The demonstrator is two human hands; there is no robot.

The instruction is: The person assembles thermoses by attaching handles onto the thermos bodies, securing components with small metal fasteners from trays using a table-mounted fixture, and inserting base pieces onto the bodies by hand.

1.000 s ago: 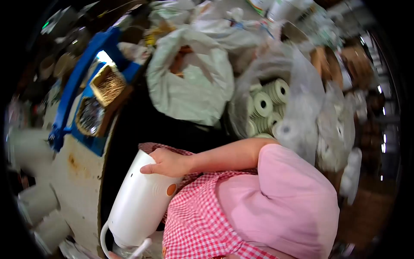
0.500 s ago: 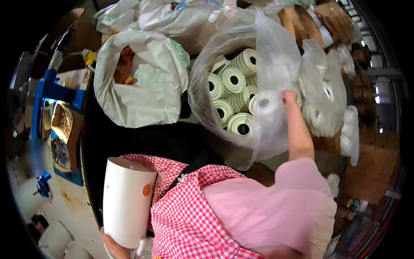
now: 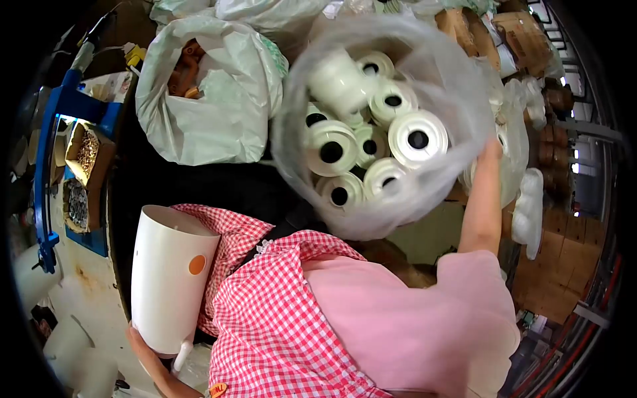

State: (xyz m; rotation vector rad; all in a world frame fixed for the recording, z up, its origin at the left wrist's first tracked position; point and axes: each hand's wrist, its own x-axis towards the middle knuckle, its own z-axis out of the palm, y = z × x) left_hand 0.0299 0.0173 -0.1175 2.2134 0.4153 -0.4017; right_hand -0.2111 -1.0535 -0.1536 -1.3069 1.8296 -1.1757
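My right hand (image 3: 490, 151) is at the right edge of a large clear plastic bag (image 3: 468, 83), with its fingers closed on the plastic. Inside the bag are several white ringed parts (image 3: 418, 138) with dark centre holes. At the lower left, my left hand (image 3: 147, 355) holds the base of a white kettle-like body (image 3: 172, 275) against the checked apron. This body has an open end at the top, an orange oval on its side and a handle, partly out of view, at the bottom.
A whitish bag (image 3: 222, 126) with orange-brown parts stands left of the clear bag. Farther left, a blue fixture (image 3: 50, 166) stands beside boxes of small metal pieces (image 3: 78, 202). More bags and brown cartons (image 3: 524, 43) are at the back right.
My right hand left the white body's open end and moved to the clear bag. The bag's mouth has since been drawn wider and rightward, showing more of the ringed parts. My left hand stays at the base.
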